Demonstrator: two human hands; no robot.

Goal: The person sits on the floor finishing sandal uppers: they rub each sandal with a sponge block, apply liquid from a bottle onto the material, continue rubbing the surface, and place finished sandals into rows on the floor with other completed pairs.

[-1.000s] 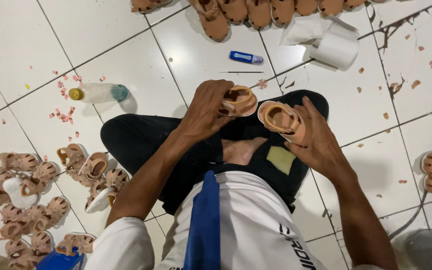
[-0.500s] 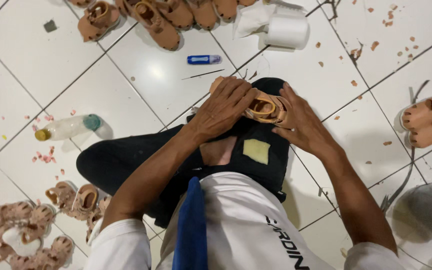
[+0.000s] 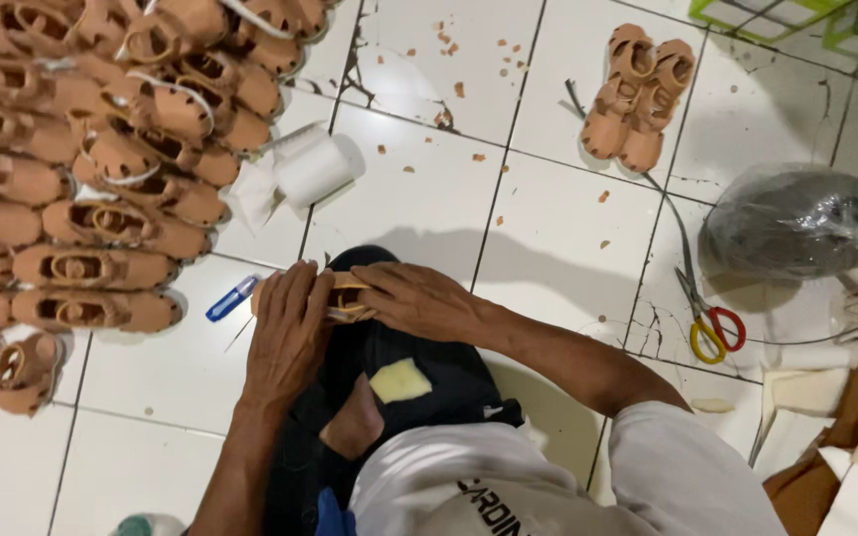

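On a white tiled floor, left hand and right hand clasp a small tan sandal, beside a heap of matching tan sandals.

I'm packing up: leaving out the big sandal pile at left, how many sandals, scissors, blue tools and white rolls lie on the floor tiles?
Tan strappy sandals, top right: 2
Red-and-yellow-handled scissors: 1
Small blue plastic tool: 1
White paper roll: 1
Total: 5
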